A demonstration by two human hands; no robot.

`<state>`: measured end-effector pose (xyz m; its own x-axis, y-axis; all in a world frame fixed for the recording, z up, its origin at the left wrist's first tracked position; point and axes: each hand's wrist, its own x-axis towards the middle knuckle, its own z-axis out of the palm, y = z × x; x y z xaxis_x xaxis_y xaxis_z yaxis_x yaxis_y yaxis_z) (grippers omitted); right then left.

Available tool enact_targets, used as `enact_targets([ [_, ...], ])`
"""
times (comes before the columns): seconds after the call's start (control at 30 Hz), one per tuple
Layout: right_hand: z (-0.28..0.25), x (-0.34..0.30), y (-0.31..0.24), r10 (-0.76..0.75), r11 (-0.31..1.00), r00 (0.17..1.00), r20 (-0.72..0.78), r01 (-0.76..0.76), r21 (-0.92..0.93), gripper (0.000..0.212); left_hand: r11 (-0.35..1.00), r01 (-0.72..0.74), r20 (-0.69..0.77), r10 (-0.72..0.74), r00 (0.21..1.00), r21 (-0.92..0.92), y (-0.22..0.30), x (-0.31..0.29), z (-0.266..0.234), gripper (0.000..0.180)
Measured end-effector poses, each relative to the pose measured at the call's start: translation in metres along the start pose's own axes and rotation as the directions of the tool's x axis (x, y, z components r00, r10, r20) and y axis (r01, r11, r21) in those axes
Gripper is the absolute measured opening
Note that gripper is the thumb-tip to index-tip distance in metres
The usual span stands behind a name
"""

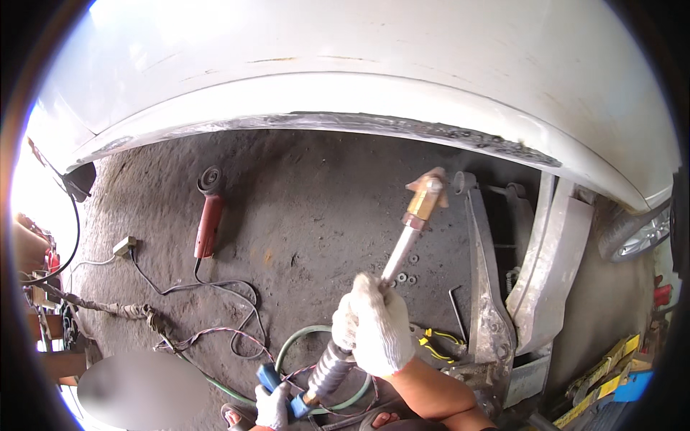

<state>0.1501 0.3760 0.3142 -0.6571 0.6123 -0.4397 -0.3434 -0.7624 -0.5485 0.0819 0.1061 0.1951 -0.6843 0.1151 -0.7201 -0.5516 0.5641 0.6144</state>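
Observation:
Ahead of me, a slide hammer dent puller (404, 250) slants up and away, its coppery star-shaped tip (429, 190) slightly blurred and apart from the car. My right hand (377, 323), in a white knit glove, is closed round its shaft, just above the ribbed silver part (329, 370). Lower down, my left hand (272, 407), also gloved, grips the blue handle (269, 377); its fingers are partly cut off by the lower edge. Beyond the tip runs the white car's sill (338, 100), whose lower edge is bare, dark and rough metal.
A red angle grinder (208, 223) lies on the dark floor, its cord looping towards me. Right stand a metal floor jack (489, 287), yellow-black pliers (440, 345), a hex key (458, 312) and several washers (402, 277). Cables and a green hose (287, 345) curl near my feet.

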Motion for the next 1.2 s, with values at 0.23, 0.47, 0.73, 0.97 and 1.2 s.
enact_targets([
  [0.23,-0.02,0.027,0.004,-0.07,0.96,0.807,0.586,-0.105,0.26,0.05,0.978,0.113,0.229,-0.071,0.971,-0.175,-0.001,0.017,0.013,0.041],
  [0.47,-0.009,0.032,-0.001,-0.071,0.977,0.817,0.573,-0.059,0.205,0.043,0.962,0.146,0.155,-0.112,0.982,-0.233,-0.007,0.016,0.029,0.04],
  [0.73,-0.004,0.029,-0.005,-0.044,0.991,0.844,0.535,-0.031,0.131,0.05,0.975,0.094,0.17,-0.06,0.984,-0.202,-0.003,0.025,0.025,0.041],
  [0.97,-0.006,0.032,-0.001,-0.067,0.975,0.817,0.572,-0.07,0.213,0.044,0.974,0.143,0.166,-0.114,0.979,-0.176,0.006,0.015,0.028,0.042],
  [1.2,-0.004,0.03,-0.003,-0.021,0.99,0.835,0.549,-0.059,0.128,0.05,0.96,0.147,0.205,-0.099,0.974,-0.237,-0.004,0.019,0.024,0.041],
])
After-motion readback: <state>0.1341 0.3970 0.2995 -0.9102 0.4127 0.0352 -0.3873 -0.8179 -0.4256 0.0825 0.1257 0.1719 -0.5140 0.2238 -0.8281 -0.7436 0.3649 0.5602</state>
